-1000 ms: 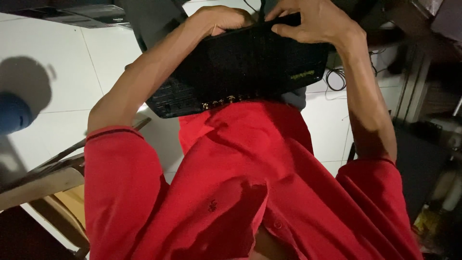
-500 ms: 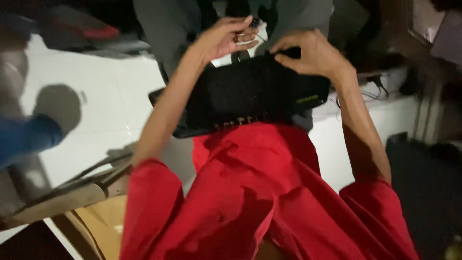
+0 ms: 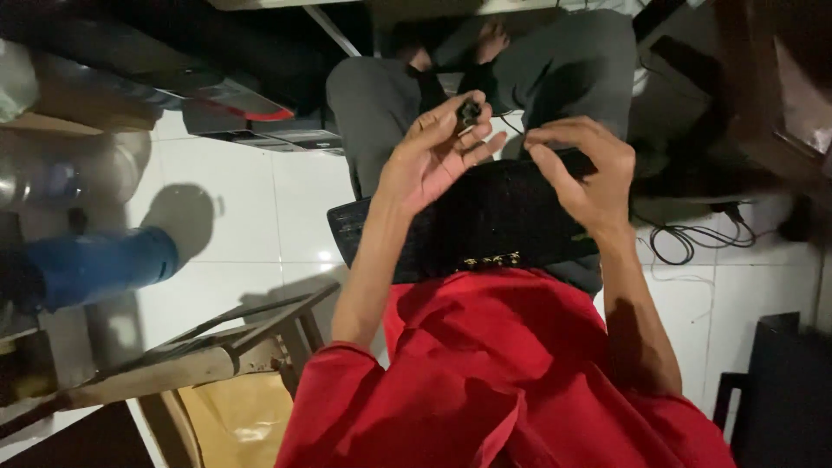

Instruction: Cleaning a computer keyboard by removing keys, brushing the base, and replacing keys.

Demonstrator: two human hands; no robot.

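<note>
1. Fingertips [image 3: 458,121] of the left hand [image 3: 433,160] pinch a small black part [image 3: 469,111], held up just above the far edge of a black keyboard [image 3: 472,230]; the other fingers of that hand fan out loosely beneath it.
2. Over on the right hand [image 3: 582,169], the fingers curl downward with their tips touching the keyboard's far edge; whether they grip anything there is too dark to tell.
3. Both forearms come up from red sleeves [image 3: 347,390], and the keyboard lies across the person's lap, its near edge against the red shirt [image 3: 511,364].
4. Beyond the keyboard sits another person in grey trousers [image 3: 381,95], knees apart, with a bare foot [image 3: 494,39] showing between them.
5. White floor tiles [image 3: 286,199] spread to the left, where a blue cylinder [image 3: 100,264] lies and throws a shadow.
6. A wooden chair frame [image 3: 217,347] stands at the lower left, near the person's left elbow.
7. Black cables [image 3: 693,238] coil on the tiles to the right of the keyboard.
</note>
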